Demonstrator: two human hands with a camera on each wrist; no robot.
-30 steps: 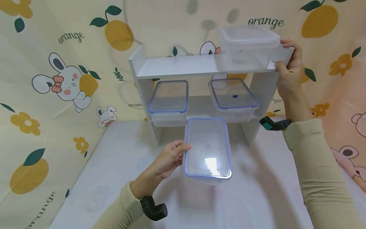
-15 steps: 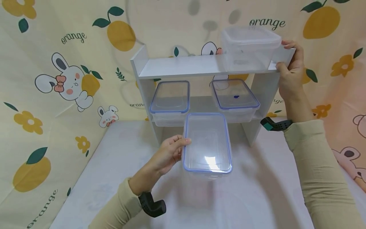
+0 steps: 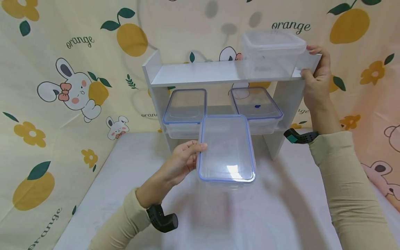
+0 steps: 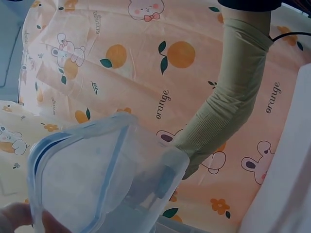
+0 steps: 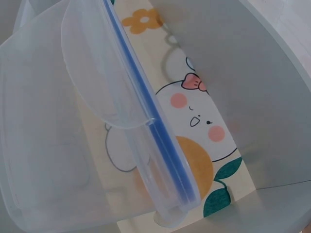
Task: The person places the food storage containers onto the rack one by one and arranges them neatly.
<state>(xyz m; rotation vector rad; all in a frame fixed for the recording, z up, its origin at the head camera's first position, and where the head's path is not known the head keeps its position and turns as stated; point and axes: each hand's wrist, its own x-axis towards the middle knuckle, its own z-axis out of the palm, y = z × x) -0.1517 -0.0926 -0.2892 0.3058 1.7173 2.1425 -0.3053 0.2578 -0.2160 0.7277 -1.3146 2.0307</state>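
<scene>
My left hand grips the left side of a clear plastic food container with a blue-edged lid, thumb on top. It is held in front of the white shelf unit. In the left wrist view the container looks tilted, with only fingertips showing at lower left. My right hand holds the upper right end panel of the unit, fingers behind and thumb at the front. Two similar containers sit on the middle shelf, a left container and a right container.
A taller clear box stands at the right end of the top shelf. Below the unit lies a white tabletop. A patterned backdrop hangs behind. In the right wrist view a container stands beside a grey panel.
My left hand has raised the held container toward the middle shelf; its far edge now overlaps the shelf containers in view. The right hand keeps its grip on the panel.
</scene>
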